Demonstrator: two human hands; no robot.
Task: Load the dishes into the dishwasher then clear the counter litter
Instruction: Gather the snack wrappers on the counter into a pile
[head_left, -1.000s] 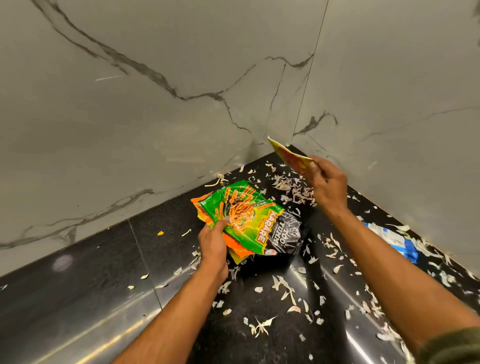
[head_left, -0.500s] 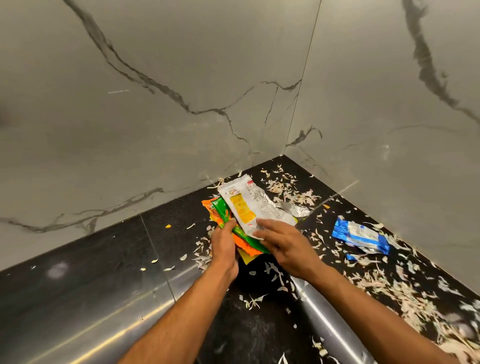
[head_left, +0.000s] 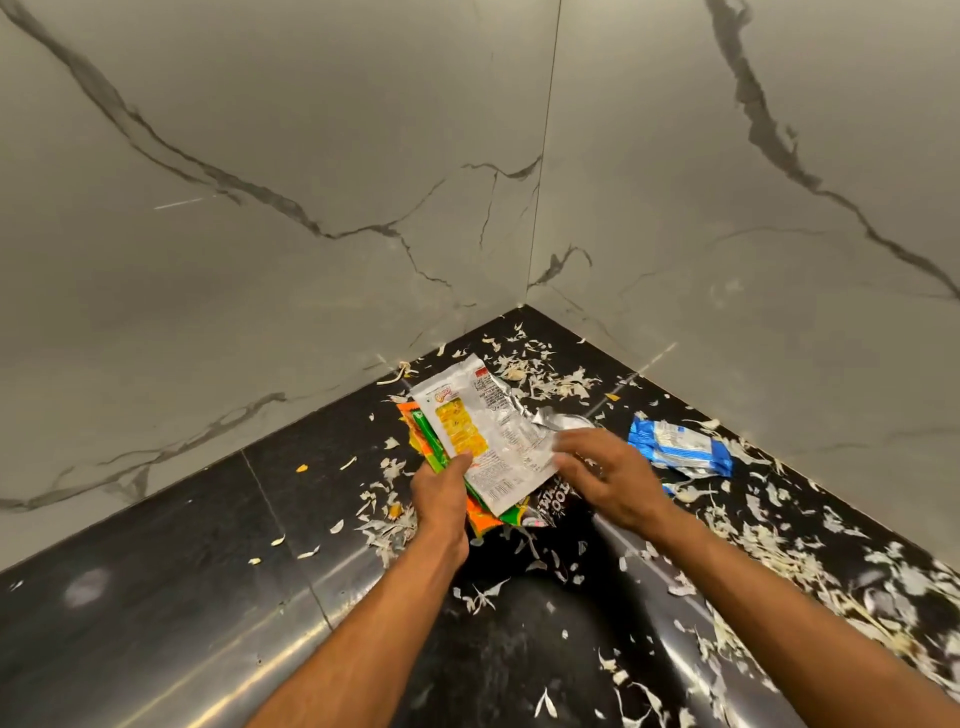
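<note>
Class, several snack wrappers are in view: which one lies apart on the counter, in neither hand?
The blue and white wrapper, lying alone near the right wall. The others are stacked together in the left hand.

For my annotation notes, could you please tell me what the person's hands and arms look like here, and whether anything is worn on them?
Both forearms are bare from the bottom edge of the picture to the wrists, with no sleeve in view. The left hand and right hand wear no gloves, and no watch, bracelet or ring shows on them. The right hand's fingertips are blurred.
</note>
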